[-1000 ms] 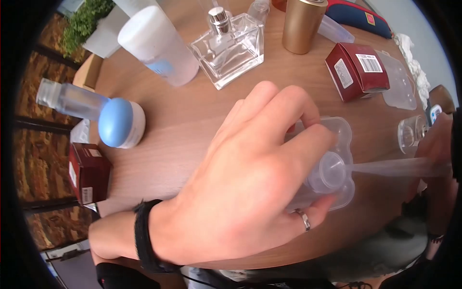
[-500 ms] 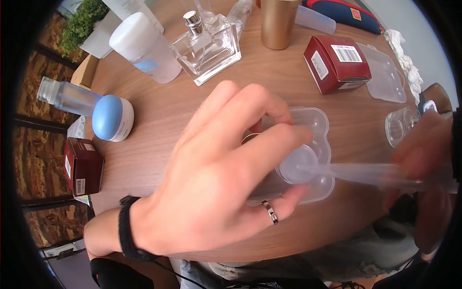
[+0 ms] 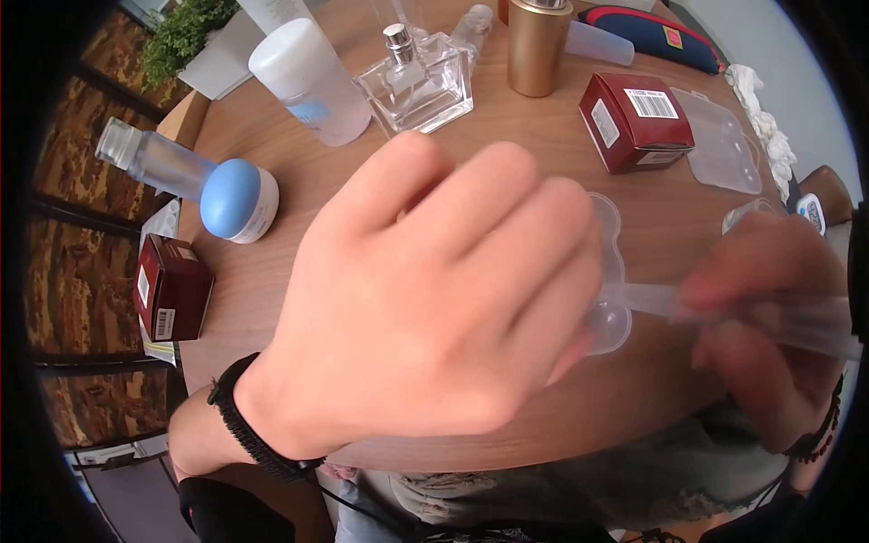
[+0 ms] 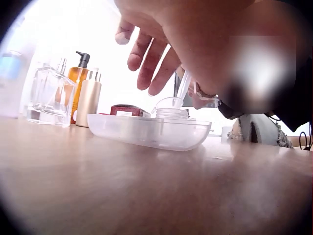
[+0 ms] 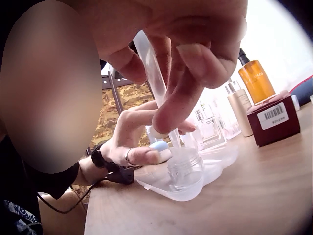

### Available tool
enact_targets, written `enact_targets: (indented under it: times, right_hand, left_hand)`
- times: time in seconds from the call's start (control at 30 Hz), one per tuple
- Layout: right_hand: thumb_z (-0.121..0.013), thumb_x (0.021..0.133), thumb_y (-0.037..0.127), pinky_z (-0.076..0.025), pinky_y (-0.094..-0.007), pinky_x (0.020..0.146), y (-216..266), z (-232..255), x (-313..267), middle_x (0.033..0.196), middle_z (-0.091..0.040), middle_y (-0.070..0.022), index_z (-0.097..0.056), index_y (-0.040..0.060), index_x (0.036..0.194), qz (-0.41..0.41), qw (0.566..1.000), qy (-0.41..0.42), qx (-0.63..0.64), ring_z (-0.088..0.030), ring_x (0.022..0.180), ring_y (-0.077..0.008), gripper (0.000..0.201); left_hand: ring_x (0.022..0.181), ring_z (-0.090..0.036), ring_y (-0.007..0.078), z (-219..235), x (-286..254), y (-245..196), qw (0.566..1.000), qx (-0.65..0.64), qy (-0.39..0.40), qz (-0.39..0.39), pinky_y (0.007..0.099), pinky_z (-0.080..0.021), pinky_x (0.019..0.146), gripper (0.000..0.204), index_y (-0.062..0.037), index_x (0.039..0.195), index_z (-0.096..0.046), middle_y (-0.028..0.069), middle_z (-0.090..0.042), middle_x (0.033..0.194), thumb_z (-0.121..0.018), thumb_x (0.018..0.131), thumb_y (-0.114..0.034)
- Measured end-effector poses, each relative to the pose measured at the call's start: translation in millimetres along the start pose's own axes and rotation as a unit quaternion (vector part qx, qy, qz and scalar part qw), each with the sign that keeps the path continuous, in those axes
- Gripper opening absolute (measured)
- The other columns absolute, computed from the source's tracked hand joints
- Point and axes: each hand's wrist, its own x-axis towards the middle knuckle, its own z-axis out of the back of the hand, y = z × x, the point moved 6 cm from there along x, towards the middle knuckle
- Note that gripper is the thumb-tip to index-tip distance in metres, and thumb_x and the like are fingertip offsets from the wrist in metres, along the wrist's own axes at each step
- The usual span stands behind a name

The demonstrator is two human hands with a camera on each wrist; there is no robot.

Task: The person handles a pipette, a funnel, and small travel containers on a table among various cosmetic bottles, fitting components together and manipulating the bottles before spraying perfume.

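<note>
My left hand (image 3: 425, 299), with a ring on its thumb, hovers over a clear scalloped plastic tray (image 3: 615, 330) and hides much of it. The left wrist view shows its fingers (image 4: 161, 73) hanging loosely, holding nothing, above the tray. A small clear jar (image 5: 186, 169) with a threaded neck stands in the tray. From the right, my blurred right hand (image 3: 769, 317) pinches a translucent tapering plastic dropper (image 5: 152, 63). It slants down, its thin end right at the jar's mouth.
A dark red box (image 3: 638, 122) and a clear lid (image 3: 724, 149) lie at the back right. Behind stand a glass perfume bottle (image 3: 421, 86), a gold bottle (image 3: 539, 54) and a white-capped bottle (image 3: 312, 81). Leftward are a blue-lidded jar (image 3: 240, 201) and another red box (image 3: 172, 290).
My left hand was around the small jar with thumb and fingers spread; now it is lifted off, knuckles up. The right hand has come leftward along with the dropper.
</note>
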Motion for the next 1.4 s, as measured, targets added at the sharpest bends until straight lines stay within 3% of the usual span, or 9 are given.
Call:
enact_targets:
  times: [0.07,0.27,0.67,0.73,0.87,1.07,1.13,1.27,1.4]
  right_hand:
    - [-0.062,0.092,0.025,-0.043,-0.0205,0.056,1,-1,0,0.090,-0.061,-0.0110,-0.058,-0.0023,0.108,0.009,1.000,0.013,-0.013,-0.052,0.062,-0.0081,0.032]
    - [-0.062,0.093,0.026,-0.044,-0.0199,0.056,0,-1,2,0.091,-0.061,-0.0121,-0.058,-0.0027,0.108,-0.006,0.999,-0.015,0.027,-0.053,0.063,-0.0083,0.033]
    - [-0.062,0.094,0.025,-0.045,-0.0236,0.059,6,5,4,0.090,-0.064,-0.0108,-0.061,-0.0005,0.106,0.010,1.000,0.001,-0.006,-0.055,0.063,-0.0100,0.029]
    - [-0.063,0.091,0.021,-0.044,-0.0232,0.059,8,0,11,0.088,-0.065,-0.0103,-0.063,0.0001,0.104,0.007,0.994,0.104,-0.026,-0.056,0.065,-0.0099,0.025]
    - [-0.066,0.087,0.018,-0.042,-0.0244,0.061,5,-3,7,0.086,-0.066,-0.0095,-0.065,-0.0006,0.103,-0.023,0.999,0.041,0.001,-0.058,0.069,-0.0119,0.024]
    - [-0.067,0.082,0.013,-0.041,-0.0291,0.064,5,-6,7,0.087,-0.066,-0.0109,-0.065,-0.0016,0.105,0.084,0.995,0.038,-0.035,-0.056,0.070,-0.0159,0.027]
    - [-0.066,0.081,0.011,-0.041,-0.0294,0.064,4,-7,11,0.087,-0.065,-0.0118,-0.065,-0.0016,0.104,0.026,0.995,0.092,0.021,-0.054,0.069,-0.0157,0.026]
    - [-0.065,0.081,0.010,-0.041,-0.0292,0.064,10,-6,12,0.088,-0.065,-0.0122,-0.065,-0.0017,0.105,0.014,0.994,0.104,-0.006,-0.054,0.070,-0.0155,0.027]
    - [-0.065,0.082,0.011,-0.043,-0.0284,0.065,11,0,4,0.091,-0.066,-0.0132,-0.065,-0.0007,0.105,-0.064,0.997,0.027,0.037,-0.056,0.071,-0.0153,0.026]
  left_hand:
    - [0.069,-0.054,0.0216,-2,-1,6,0.992,-0.101,-0.003,0.069,0.0344,-0.037,0.060,0.044,-0.0049,0.105,-0.073,0.0045,-0.060,0.087,-0.080,0.075,-0.037]
    - [0.070,-0.053,0.0230,-7,-8,10,0.971,-0.194,0.017,0.138,0.0344,-0.037,0.061,0.046,-0.0043,0.107,-0.072,0.0051,-0.061,0.088,-0.087,0.069,-0.027]
    - [0.071,-0.055,0.0235,-11,-10,9,0.966,-0.207,0.021,0.152,0.0346,-0.039,0.063,0.044,-0.0041,0.107,-0.071,0.0061,-0.061,0.088,-0.086,0.072,-0.027]
    - [0.071,-0.055,0.0234,-12,-11,10,0.962,-0.219,0.032,0.159,0.0345,-0.039,0.063,0.045,-0.0041,0.106,-0.071,0.0061,-0.061,0.088,-0.086,0.072,-0.027]
    - [0.072,-0.056,0.0230,-11,-10,11,0.964,-0.212,0.044,0.156,0.0344,-0.040,0.065,0.045,-0.0047,0.106,-0.071,0.0057,-0.060,0.089,-0.086,0.072,-0.029]
    - [0.073,-0.056,0.0237,-12,-10,11,0.958,-0.235,0.037,0.158,0.0351,-0.043,0.066,0.045,-0.0063,0.108,-0.071,0.0066,-0.061,0.094,-0.086,0.072,-0.029]
    - [0.073,-0.056,0.0244,-14,-9,10,0.959,-0.238,0.038,0.148,0.0355,-0.044,0.066,0.046,-0.0062,0.109,-0.071,0.0072,-0.062,0.096,-0.085,0.072,-0.028]
    - [0.075,-0.058,0.0262,-13,-10,11,0.954,-0.253,0.056,0.152,0.0360,-0.045,0.066,0.045,-0.0058,0.110,-0.070,0.0090,-0.063,0.098,-0.085,0.072,-0.025]
    - [0.076,-0.059,0.0266,-13,-8,11,0.955,-0.252,0.045,0.150,0.0361,-0.045,0.066,0.043,-0.0056,0.107,-0.070,0.0089,-0.063,0.094,-0.086,0.071,-0.022]
